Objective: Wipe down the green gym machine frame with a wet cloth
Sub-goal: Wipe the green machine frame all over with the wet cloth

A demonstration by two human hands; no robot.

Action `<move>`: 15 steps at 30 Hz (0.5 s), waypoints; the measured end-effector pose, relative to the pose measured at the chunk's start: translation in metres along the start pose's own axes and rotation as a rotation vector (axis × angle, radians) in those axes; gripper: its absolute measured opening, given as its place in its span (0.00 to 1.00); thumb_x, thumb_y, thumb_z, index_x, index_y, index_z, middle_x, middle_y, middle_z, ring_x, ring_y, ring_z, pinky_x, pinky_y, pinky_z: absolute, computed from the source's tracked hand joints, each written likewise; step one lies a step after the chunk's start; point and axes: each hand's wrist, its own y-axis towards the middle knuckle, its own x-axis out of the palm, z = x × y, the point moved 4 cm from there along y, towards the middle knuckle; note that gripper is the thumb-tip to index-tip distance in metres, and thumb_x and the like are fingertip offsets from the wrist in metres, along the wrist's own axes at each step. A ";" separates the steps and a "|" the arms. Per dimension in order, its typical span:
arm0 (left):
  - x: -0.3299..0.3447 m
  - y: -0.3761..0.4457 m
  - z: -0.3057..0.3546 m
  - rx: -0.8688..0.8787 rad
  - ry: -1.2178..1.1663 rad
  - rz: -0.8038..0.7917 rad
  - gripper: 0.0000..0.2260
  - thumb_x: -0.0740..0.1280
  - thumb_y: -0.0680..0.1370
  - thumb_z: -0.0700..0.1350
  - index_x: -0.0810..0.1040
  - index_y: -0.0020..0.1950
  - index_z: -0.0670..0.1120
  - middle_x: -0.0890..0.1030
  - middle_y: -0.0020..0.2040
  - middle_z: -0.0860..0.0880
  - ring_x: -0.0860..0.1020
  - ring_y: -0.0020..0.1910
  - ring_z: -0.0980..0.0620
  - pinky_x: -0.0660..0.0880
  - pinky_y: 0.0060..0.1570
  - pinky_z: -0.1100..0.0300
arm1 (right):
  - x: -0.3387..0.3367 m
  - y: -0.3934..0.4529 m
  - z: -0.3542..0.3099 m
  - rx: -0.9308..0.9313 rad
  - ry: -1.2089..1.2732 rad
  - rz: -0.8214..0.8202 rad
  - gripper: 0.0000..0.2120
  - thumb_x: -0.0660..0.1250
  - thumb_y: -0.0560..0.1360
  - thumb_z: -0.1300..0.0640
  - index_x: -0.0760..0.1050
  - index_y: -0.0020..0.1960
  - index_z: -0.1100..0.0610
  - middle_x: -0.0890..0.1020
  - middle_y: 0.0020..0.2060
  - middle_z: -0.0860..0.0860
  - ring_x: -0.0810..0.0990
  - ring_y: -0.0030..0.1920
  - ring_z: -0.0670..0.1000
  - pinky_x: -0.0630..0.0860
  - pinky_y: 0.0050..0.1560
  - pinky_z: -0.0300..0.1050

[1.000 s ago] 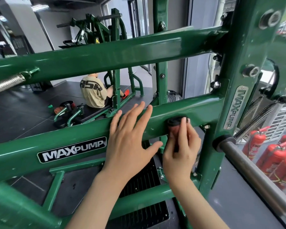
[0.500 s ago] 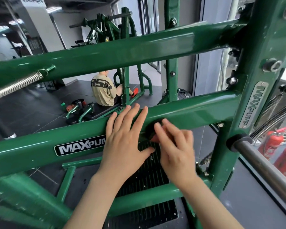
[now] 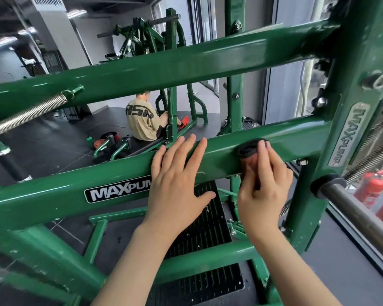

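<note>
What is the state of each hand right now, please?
Left hand: open, fingers straight, resting flat on the green frame bar.
Right hand: pressing a dark folded cloth against the same bar, fingers curled round it.

Both hands (image 3: 177, 186) press the green frame (image 3: 226, 160).

glossy green frame (image 3: 226, 155), black-and-reddish cloth (image 3: 250, 155), black label (image 3: 117, 192) with white lettering, red extinguishers (image 3: 376, 191).
</note>
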 end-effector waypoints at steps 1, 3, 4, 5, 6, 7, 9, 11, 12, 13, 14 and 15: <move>0.000 0.001 0.000 -0.001 0.001 -0.006 0.52 0.77 0.69 0.64 0.52 0.85 0.55 0.57 0.84 0.52 0.52 0.83 0.51 0.41 0.81 0.49 | 0.006 -0.008 -0.007 -0.001 -0.014 0.005 0.25 0.65 0.79 0.72 0.71 0.74 0.60 0.77 0.69 0.62 0.79 0.56 0.65 0.63 0.63 0.41; -0.002 0.001 -0.001 0.018 0.011 -0.015 0.52 0.77 0.70 0.62 0.51 0.85 0.53 0.55 0.85 0.51 0.51 0.84 0.51 0.39 0.81 0.50 | 0.019 -0.029 -0.023 -0.114 0.000 -0.068 0.23 0.66 0.79 0.72 0.74 0.72 0.60 0.77 0.70 0.61 0.79 0.54 0.64 0.66 0.60 0.45; -0.003 -0.001 -0.002 0.033 0.034 -0.012 0.52 0.77 0.70 0.61 0.50 0.85 0.52 0.54 0.85 0.50 0.50 0.84 0.51 0.39 0.81 0.51 | 0.024 -0.037 -0.030 -0.208 0.017 -0.137 0.22 0.66 0.79 0.72 0.76 0.71 0.60 0.76 0.71 0.60 0.78 0.52 0.62 0.69 0.57 0.47; -0.006 -0.003 -0.004 0.040 0.068 -0.007 0.54 0.77 0.70 0.60 0.48 0.86 0.51 0.52 0.85 0.49 0.49 0.84 0.50 0.39 0.81 0.52 | 0.025 -0.039 -0.032 -0.300 0.025 -0.200 0.22 0.66 0.78 0.72 0.78 0.71 0.59 0.76 0.71 0.58 0.76 0.50 0.60 0.71 0.55 0.49; -0.008 -0.007 -0.009 0.024 0.102 -0.003 0.56 0.78 0.70 0.61 0.45 0.86 0.50 0.49 0.86 0.48 0.47 0.84 0.50 0.39 0.81 0.51 | 0.023 -0.034 -0.029 -0.364 0.027 -0.236 0.23 0.67 0.78 0.72 0.78 0.70 0.59 0.76 0.71 0.57 0.74 0.50 0.59 0.72 0.54 0.49; -0.011 -0.013 -0.016 -0.017 0.126 -0.003 0.58 0.77 0.70 0.62 0.42 0.86 0.49 0.46 0.86 0.47 0.45 0.84 0.48 0.39 0.81 0.50 | 0.019 -0.027 -0.024 -0.375 0.022 -0.224 0.23 0.68 0.77 0.72 0.78 0.70 0.58 0.77 0.70 0.56 0.75 0.50 0.59 0.73 0.54 0.49; -0.014 -0.026 -0.032 -0.108 0.153 -0.008 0.60 0.77 0.70 0.63 0.37 0.85 0.50 0.42 0.85 0.45 0.40 0.84 0.46 0.37 0.81 0.48 | 0.007 -0.011 -0.007 -0.185 0.046 -0.088 0.23 0.68 0.78 0.71 0.75 0.72 0.60 0.77 0.69 0.56 0.77 0.56 0.60 0.70 0.61 0.47; -0.015 -0.034 -0.041 -0.128 0.182 -0.017 0.61 0.79 0.69 0.62 0.37 0.85 0.51 0.42 0.85 0.44 0.40 0.84 0.45 0.37 0.81 0.47 | 0.003 -0.007 -0.001 0.097 0.099 0.055 0.24 0.66 0.80 0.67 0.71 0.76 0.60 0.76 0.68 0.57 0.73 0.62 0.54 0.68 0.65 0.46; -0.013 -0.034 -0.042 -0.127 0.192 -0.016 0.61 0.79 0.69 0.62 0.38 0.85 0.51 0.43 0.85 0.44 0.41 0.84 0.45 0.38 0.81 0.46 | 0.008 -0.012 -0.010 0.156 0.108 0.079 0.25 0.66 0.80 0.67 0.70 0.77 0.60 0.76 0.67 0.59 0.71 0.63 0.51 0.67 0.66 0.45; -0.012 -0.034 -0.043 -0.131 0.198 -0.010 0.60 0.79 0.69 0.62 0.40 0.85 0.50 0.45 0.85 0.44 0.42 0.84 0.44 0.39 0.82 0.45 | 0.014 -0.020 -0.023 0.146 0.114 0.058 0.27 0.66 0.80 0.67 0.69 0.77 0.59 0.76 0.68 0.60 0.70 0.64 0.48 0.67 0.65 0.44; -0.010 -0.032 -0.042 -0.137 0.199 -0.002 0.60 0.80 0.68 0.61 0.42 0.86 0.50 0.47 0.85 0.44 0.44 0.84 0.44 0.40 0.82 0.44 | 0.022 -0.031 -0.037 0.070 0.125 -0.005 0.27 0.67 0.79 0.68 0.69 0.77 0.59 0.76 0.69 0.60 0.70 0.64 0.48 0.66 0.64 0.44; -0.010 -0.031 -0.041 -0.141 0.196 0.012 0.59 0.80 0.68 0.60 0.45 0.86 0.49 0.50 0.85 0.43 0.46 0.84 0.43 0.42 0.82 0.43 | 0.031 -0.042 -0.051 -0.057 0.140 -0.098 0.26 0.67 0.79 0.69 0.70 0.76 0.58 0.76 0.69 0.60 0.73 0.64 0.50 0.67 0.62 0.44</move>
